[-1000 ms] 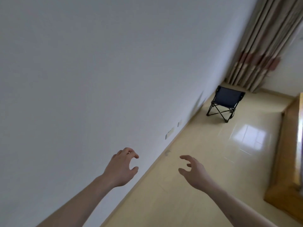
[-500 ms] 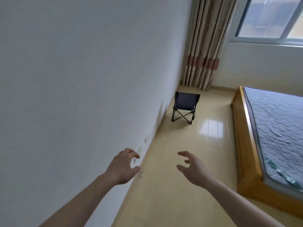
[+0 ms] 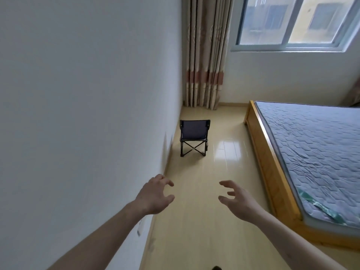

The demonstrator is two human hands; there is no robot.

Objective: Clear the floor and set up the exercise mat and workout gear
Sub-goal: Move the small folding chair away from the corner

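With your left hand [image 3: 153,195] and right hand [image 3: 238,201] both loose-fingered and holding nothing, the folding chair [image 3: 193,137] stands well ahead by the wall [image 3: 87,114] on the floor [image 3: 204,221]; it looks light, so take its stiff top back rail, not the soft fabric.

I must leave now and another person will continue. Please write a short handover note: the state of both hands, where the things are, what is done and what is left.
Left hand: empty, fingers loosely curled, held out in the air near the wall.
Right hand: empty, fingers spread and slightly bent, held out over the floor.
Folding chair: stands unfolded on the floor ahead, close to the wall, in front of the curtain. The bed is on the right.
Done: nothing visible yet; the chair is untouched.
Left: probably move the chair away to clear the floor, then lay out the mat and gear. No mat or gear is in view.
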